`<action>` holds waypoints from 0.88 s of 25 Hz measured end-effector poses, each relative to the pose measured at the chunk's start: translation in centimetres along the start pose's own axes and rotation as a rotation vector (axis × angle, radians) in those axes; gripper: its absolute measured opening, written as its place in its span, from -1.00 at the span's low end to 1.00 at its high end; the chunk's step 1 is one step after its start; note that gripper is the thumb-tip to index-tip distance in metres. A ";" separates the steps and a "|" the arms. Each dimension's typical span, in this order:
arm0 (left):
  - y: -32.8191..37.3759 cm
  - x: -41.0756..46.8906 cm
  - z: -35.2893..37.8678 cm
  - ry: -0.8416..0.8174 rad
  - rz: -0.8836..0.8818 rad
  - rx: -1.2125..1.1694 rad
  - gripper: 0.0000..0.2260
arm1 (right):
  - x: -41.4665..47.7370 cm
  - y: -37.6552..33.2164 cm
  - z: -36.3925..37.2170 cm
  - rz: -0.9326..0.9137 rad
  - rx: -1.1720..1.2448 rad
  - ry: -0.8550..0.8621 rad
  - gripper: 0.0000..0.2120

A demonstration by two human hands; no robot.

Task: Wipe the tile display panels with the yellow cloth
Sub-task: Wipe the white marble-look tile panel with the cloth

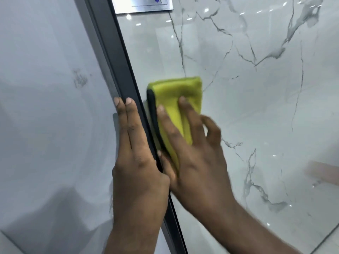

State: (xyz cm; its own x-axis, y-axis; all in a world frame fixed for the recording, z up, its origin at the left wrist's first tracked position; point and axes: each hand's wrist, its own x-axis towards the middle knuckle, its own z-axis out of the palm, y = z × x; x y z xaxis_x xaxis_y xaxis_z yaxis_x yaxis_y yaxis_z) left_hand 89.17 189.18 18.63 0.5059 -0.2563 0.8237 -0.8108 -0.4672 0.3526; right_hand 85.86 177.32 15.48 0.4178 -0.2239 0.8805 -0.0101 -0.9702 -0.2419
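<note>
A folded yellow cloth (176, 99) with a dark edge lies flat against a glossy white marble-veined tile panel (256, 107). My right hand (192, 153) presses the cloth to the panel with spread, straight fingers, just right of a dark frame strip (121, 57). My left hand (135, 162) rests on that frame and the plain grey panel (45, 107) beside it, fingers straight and together, thumb hidden behind the frame edge.
A silver label plate (143, 4) is fixed at the marble panel's top by the frame. Ceiling lights reflect in the glossy surface. A pinkish blurred shape (321, 171) shows at the right edge.
</note>
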 end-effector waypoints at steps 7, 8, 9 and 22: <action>0.0 -0.1 0.6 -0.060 0.017 0.124 0.23 | 0.5 5.1 -1.3 0.278 0.103 0.000 -0.19; 0.0 -0.1 0.9 -0.045 0.049 0.137 0.17 | 1.1 4.4 -1.4 0.269 0.102 0.018 -0.20; -0.1 0.0 1.2 -0.028 0.080 0.147 0.09 | 0.9 3.4 -1.2 0.220 0.083 0.024 -0.21; 0.9 0.9 2.7 0.018 0.166 0.463 0.03 | 0.7 7.2 -2.1 0.131 0.045 -0.049 -0.21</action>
State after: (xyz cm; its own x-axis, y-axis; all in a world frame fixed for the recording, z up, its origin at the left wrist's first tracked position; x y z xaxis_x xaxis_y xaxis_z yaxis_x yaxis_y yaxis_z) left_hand 89.66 186.23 18.55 0.3723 -0.3469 0.8608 -0.6620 -0.7493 -0.0156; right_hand 84.12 170.03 15.20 0.4598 -0.3428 0.8192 -0.0276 -0.9276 -0.3726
